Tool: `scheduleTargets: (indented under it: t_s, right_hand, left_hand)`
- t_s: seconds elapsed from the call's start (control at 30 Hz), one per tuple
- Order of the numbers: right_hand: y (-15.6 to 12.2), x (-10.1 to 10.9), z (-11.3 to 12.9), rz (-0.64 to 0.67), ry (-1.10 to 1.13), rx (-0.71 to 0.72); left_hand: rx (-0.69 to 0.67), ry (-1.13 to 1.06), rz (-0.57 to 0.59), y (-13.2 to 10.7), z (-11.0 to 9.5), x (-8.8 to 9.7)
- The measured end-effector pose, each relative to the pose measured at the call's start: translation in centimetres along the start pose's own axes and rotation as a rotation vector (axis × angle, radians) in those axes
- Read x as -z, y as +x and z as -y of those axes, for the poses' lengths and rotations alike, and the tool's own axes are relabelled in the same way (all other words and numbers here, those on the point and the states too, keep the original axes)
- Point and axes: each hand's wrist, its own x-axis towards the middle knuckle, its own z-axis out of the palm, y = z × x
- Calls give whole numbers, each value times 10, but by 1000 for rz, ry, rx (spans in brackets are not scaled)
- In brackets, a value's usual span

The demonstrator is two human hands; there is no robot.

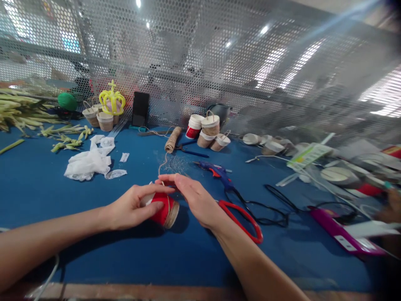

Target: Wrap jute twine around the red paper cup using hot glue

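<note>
A small red paper cup lies tilted on the blue table, with a band of twine wound round its right-hand end. My left hand is closed on the cup, thumb along the near side and fingers over the top. Above the cup, my right hand has its fingertips together at a strand of twine, which seems pinched there. This strand runs back to a twine roll. Under my right wrist are scissors with red handles, their blades hidden.
A blue glue gun with a black cord lies to the right, pliers behind it. Wrapped cups stand by the mesh screen. White crumpled material lies left. A purple power strip and another person's hand are at right.
</note>
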Motion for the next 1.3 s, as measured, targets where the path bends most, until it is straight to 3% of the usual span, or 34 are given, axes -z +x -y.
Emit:
scheduleTargets:
  t_s: [0.27,0.37,0.47,0.5,0.57,0.67,0.83,1.0,1.13,1.3]
  right_hand:
    - [-2,12,1,11,-375,-144]
    - [-6,31,17,-90,-481,-163]
    - [-6,61,26,-286,-668,-159]
    - [-4,71,24,-340,-764,-207]
    - [2,91,14,-335,-978,-433]
    - [12,115,-12,-321,-1046,-607]
    - [18,135,-45,-317,-934,-771]
    - [13,141,-51,-388,-651,-704]
    - [9,130,-30,-456,-415,-501]
    - [-1,93,12,-366,-151,-359]
  left_hand:
    - [-19,175,-94,1,-7,-1]
    - [-23,267,-154,3,-5,4]
    - [-41,349,-203,5,0,10]
    - [-48,366,-222,6,2,12]
    - [-78,389,-240,8,7,14]
    - [-118,429,-245,10,12,16]
    - [-77,492,-203,11,14,18]
    - [-55,521,-197,13,13,19]
    - [-50,531,-203,13,13,19]
    - [-63,515,-202,11,12,19]
